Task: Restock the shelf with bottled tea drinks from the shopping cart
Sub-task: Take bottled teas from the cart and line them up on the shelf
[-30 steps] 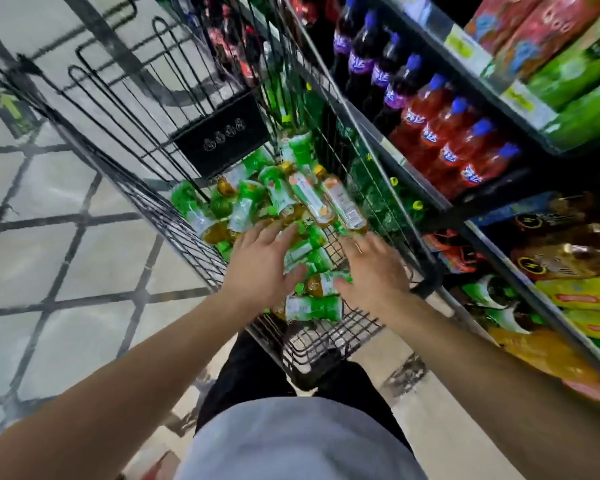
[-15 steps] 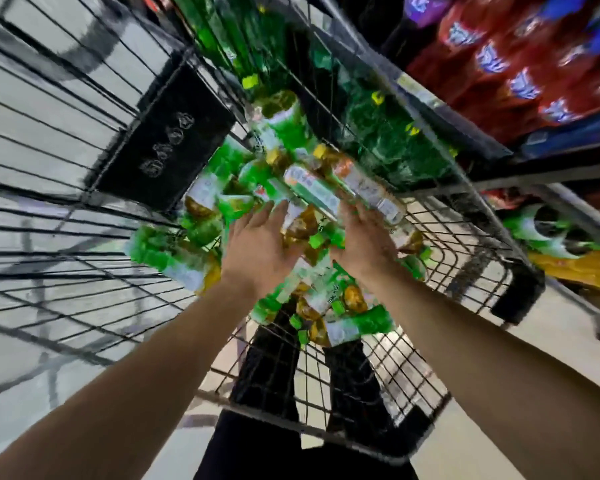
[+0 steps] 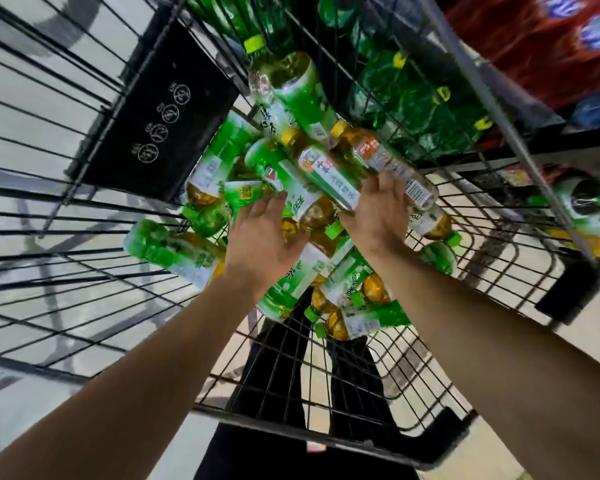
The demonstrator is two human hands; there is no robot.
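**Hands close in on the loose heap of tea bottles**

Since half a second ago the camera has dipped nearer the black wire shopping cart (image 3: 84,258), and both hands have slid further up the pile toward the cart's far end. The heap of green-labelled plastic tea bottles (image 3: 284,188) lies jumbled on the cart floor, stacked crosswise against the far-right corner.

At the left edge of the heap, one green-labelled bottle lying on its side (image 3: 167,251) rests apart from both hands, near the left wall. The left hand (image 3: 260,240) lies palm-down on the middle of the pile with fingers spread and slightly curled; it closes on nothing that I can make out. The right hand (image 3: 378,216) reaches beside it, fingers extended against the underside of a white-labelled, yellow-capped tea bottle (image 3: 329,174) that sits on top; whether the thumb wraps it cannot be told.

The likely trouble is the pile itself: lifting the top bottle could roll its neighbour, an amber bottle with a red-and-white label (image 3: 388,161), against the right wall. A half-closed hold on smooth plastic may slip. To the right, the store shelf (image 3: 551,140) looks crowded, so placing may nudge standing stock.
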